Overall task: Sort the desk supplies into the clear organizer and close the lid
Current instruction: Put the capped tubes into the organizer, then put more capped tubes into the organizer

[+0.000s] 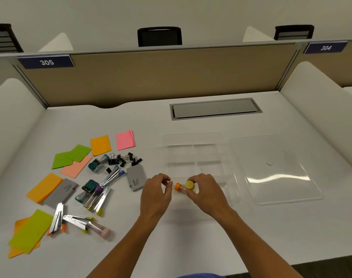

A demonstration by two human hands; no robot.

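The clear organizer lies open in the middle of the desk, divided into several compartments, with its clear lid flat on the desk to its right. My right hand grips a small yellow-capped item over the organizer's near-left corner. An orange-capped item sits just left of it. My left hand hovers beside that one with fingers curled, holding nothing that I can see. Left of the organizer lie sticky-note pads, black binder clips, staplers and stamps.
Two grey boxes lie among the supplies. A grey cable hatch is set into the desk behind the organizer. Beige partitions and white side panels enclose the desk; the front edge runs at lower right.
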